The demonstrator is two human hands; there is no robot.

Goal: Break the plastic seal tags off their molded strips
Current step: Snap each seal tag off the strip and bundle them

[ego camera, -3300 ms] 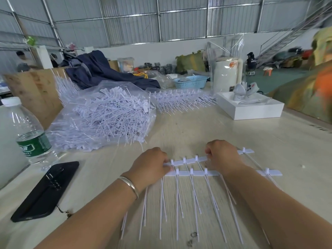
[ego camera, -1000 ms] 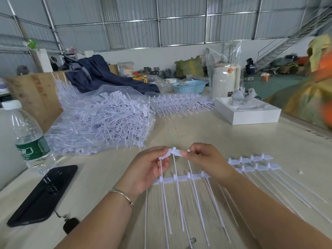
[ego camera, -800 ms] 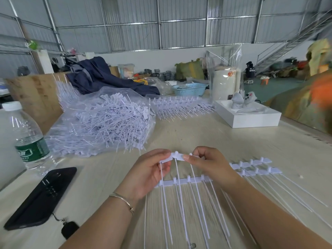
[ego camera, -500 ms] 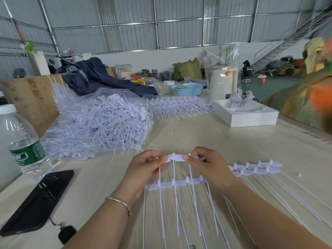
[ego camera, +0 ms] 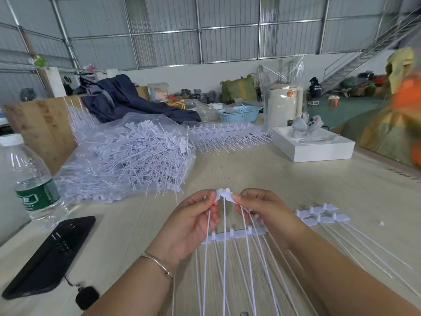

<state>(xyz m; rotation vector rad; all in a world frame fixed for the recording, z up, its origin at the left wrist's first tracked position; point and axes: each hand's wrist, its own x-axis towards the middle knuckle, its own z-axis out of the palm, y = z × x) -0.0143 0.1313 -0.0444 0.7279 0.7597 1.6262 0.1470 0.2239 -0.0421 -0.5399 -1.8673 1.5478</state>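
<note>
- Head view: the left hand (ego camera: 193, 221) and the right hand (ego camera: 265, 212) each pinch one end of a short molded strip (ego camera: 224, 194) raised above the near middle of the worktop (ego camera: 296, 179); both grips are narrow, thumb against forefinger, on the flat tag heads.
- The strip already bends at a joint between the two pinches, and the tags' thin tails (ego camera: 224, 247) hang down towards the near edge.
- Judgement: the snap should go best with the pinches tight against the joint, so that the bend falls on the thin bridge rather than on a head.
- A second strip (ego camera: 234, 234) lies flat under the hands, nearer the near edge; loose tags (ego camera: 319, 215) lie to the right.
- The bagged heap of tags (ego camera: 132, 156) sits towards the far left, well apart.
- Likely risk: hanging tails may tangle with the strip below, so the person might lift clear before twisting.
</note>
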